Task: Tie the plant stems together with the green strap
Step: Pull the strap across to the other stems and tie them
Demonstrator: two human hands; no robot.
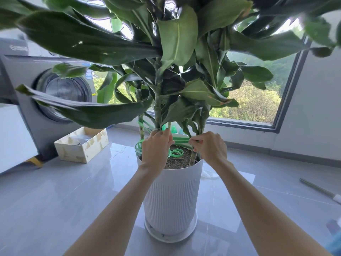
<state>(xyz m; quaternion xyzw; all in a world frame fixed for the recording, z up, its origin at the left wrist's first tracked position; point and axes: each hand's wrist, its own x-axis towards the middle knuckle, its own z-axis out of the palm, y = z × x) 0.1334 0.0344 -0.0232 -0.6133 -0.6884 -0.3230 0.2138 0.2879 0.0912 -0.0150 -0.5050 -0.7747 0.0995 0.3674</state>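
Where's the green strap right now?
Head view, centre: green strap stretched between left hand and right hand above the white pot, spare loops lying on the soil.

pot (171, 200) on saucer (170, 237) on floor (55, 200) | box (73, 154) left of pot, before washing machine (27, 74) | window (258, 100) behind, right | strap (176, 153) coils on soil (178, 162) in pot

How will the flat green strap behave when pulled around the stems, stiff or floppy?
Probably floppy: the flat green strap lies slack in loose loops on the dark soil. Likely light: the left hand and right hand stretch a length between them with fingertip pinches. It looks smooth, so it may slip.
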